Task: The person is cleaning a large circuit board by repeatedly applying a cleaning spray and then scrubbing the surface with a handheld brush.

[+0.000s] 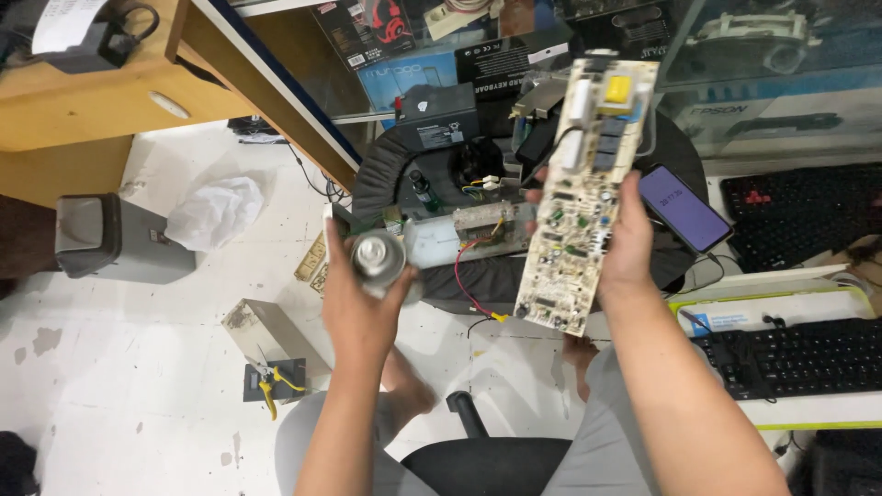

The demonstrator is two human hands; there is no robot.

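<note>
1. There is one view, from a camera on the person's head, looking steeply down over both forearms.
2. It faces forward and down toward the black stool (514,174), which sits mid-frame.
3. It is close: the circuit board (583,197) above the stool fills much of the height.
4. Left of the stool is white floor (110,367); right of it, a keyboard (795,354).
5. No second view shares the scene.
</note>
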